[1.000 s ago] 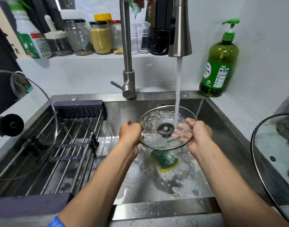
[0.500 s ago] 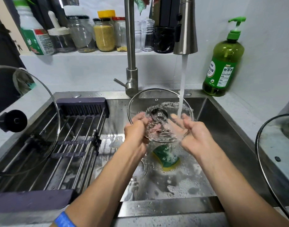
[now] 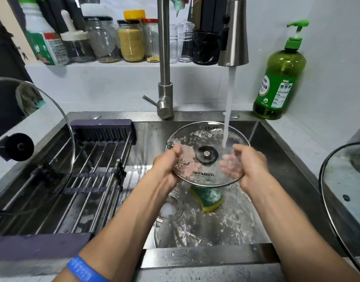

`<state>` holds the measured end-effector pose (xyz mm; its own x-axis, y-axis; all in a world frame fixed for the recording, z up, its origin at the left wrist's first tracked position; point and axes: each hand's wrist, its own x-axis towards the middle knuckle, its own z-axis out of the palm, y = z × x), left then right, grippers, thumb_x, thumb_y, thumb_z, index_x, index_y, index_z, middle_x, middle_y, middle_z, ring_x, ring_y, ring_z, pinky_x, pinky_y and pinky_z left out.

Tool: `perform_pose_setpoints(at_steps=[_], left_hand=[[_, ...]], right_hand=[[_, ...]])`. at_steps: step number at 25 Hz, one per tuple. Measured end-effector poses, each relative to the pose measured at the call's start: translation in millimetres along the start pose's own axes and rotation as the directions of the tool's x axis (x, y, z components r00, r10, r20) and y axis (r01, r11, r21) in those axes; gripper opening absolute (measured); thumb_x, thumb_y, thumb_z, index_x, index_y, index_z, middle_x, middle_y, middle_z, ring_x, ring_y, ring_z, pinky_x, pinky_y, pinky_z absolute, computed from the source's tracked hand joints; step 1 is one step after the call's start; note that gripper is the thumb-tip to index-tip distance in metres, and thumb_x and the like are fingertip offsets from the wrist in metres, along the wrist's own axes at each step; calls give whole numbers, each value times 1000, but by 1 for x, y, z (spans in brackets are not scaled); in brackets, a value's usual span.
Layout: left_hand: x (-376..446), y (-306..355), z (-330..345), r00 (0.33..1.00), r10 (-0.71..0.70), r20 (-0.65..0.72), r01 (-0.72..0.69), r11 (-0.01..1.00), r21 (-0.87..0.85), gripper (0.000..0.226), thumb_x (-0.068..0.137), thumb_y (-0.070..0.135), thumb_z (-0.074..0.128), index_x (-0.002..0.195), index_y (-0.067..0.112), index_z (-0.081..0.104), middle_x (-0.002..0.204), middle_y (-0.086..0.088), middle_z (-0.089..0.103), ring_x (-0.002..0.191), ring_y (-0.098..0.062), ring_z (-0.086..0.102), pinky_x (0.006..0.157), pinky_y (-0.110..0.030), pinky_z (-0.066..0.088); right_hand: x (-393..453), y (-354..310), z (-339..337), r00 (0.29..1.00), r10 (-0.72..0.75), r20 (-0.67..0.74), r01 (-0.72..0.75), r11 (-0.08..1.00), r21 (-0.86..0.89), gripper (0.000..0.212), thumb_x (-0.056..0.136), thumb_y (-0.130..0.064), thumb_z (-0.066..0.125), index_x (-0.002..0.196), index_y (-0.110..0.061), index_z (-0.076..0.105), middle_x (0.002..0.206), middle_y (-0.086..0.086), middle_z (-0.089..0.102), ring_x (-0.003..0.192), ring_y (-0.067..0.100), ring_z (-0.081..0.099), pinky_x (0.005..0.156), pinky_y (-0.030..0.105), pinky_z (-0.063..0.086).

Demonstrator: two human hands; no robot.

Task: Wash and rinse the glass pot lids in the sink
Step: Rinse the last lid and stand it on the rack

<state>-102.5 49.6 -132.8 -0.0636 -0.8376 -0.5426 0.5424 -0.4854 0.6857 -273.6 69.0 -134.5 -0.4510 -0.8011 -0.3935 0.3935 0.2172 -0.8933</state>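
Note:
A small glass pot lid [image 3: 207,139] with a black knob is held over the steel sink [image 3: 277,159], tilted toward me under the running water [image 3: 229,102]. My left hand [image 3: 167,165] grips its left rim, fingers behind the glass. My right hand [image 3: 249,165] grips the right rim, fingers also showing through the glass. A larger glass lid [image 3: 42,110] stands upright on the drying rack at the left. Another large lid [image 3: 338,180] leans at the right edge of the view.
A green and yellow sponge [image 3: 208,197] lies in the soapy sink below the lid. The faucet [image 3: 165,78] rises behind the sink. A green dish soap bottle [image 3: 280,78] stands at the back right. Jars [image 3: 131,39] line the shelf. The purple-framed rack [image 3: 97,159] covers the sink's left half.
The lid was tipped up toward the back and has come back down under the stream, knob facing me again. Both hands shifted along its rim.

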Motion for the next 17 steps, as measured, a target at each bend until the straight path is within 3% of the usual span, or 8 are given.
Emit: perform_pose_setpoints(at_steps=[2, 4, 6, 9, 11, 12, 14, 17], left_hand=[[-3, -3, 3, 998, 43, -38, -42, 999, 27, 11, 100, 8, 52, 100, 1, 61, 92, -20, 68, 59, -28, 66, 36, -34, 55], [-5, -6, 6, 995, 94, -43, -95, 995, -18, 13, 97, -4, 50, 100, 2, 62, 95, -18, 70, 56, -25, 67, 36, -28, 52], [-7, -8, 6, 996, 91, 2, -91, 996, 17, 26, 95, -8, 48, 108, 12, 61, 104, -12, 71, 70, -31, 69, 37, -30, 53], [-10, -7, 4, 995, 17, 94, -34, 982, 184, 46, 91, -12, 41, 121, 21, 54, 105, -10, 63, 60, -28, 72, 37, -32, 54], [-11, -3, 6, 994, 8, 111, -33, 976, 216, 51, 89, -14, 40, 124, 22, 50, 108, -11, 62, 60, -30, 73, 41, -35, 57], [-13, -2, 6, 994, 37, 100, -58, 973, 223, 51, 88, -15, 41, 122, 23, 50, 108, -13, 64, 63, -33, 73, 42, -36, 57], [-21, 3, 5, 983, 173, 66, -185, 940, 288, 52, 85, -14, 42, 108, 31, 54, 103, -16, 70, 58, -36, 72, 42, -37, 56], [-43, 18, -4, 882, 466, 67, -430, 740, 517, 48, 83, -9, 43, 89, 36, 59, 96, -16, 70, 69, -43, 70, 51, -56, 59]], right_hand=[[0, 1, 0, 999, -32, -13, 32, 998, 55, 9, 95, -1, 55, 102, 1, 59, 66, 16, 63, 47, 28, 57, 43, 32, 52], [-1, 4, 2, 1000, 5, 17, -7, 993, 119, 8, 98, -1, 52, 102, -1, 59, 74, 14, 69, 56, 33, 70, 52, 37, 61], [-3, 7, 3, 992, 94, 81, -105, 982, 154, 11, 97, 2, 48, 98, -3, 58, 79, 15, 73, 72, 30, 75, 66, 43, 63], [4, 7, 2, 977, 182, 113, -194, 974, 115, 15, 91, 6, 46, 105, 3, 54, 100, 21, 71, 81, 35, 75, 50, 40, 60], [9, 5, 0, 976, 204, 76, -208, 977, 55, 22, 93, 0, 48, 114, 2, 54, 107, 25, 70, 94, 42, 72, 66, 43, 60], [9, 5, 0, 975, 210, 78, -214, 976, 44, 21, 94, -4, 49, 113, 0, 55, 108, 25, 69, 95, 42, 71, 74, 45, 58], [8, 5, -1, 972, 206, 115, -206, 978, -15, 14, 95, -11, 52, 106, -6, 59, 103, 19, 70, 88, 35, 70, 70, 42, 60], [11, 9, 3, 997, 39, 61, -23, 969, -244, 20, 95, -17, 54, 110, -9, 64, 87, 6, 63, 71, 21, 55, 70, 41, 56]])
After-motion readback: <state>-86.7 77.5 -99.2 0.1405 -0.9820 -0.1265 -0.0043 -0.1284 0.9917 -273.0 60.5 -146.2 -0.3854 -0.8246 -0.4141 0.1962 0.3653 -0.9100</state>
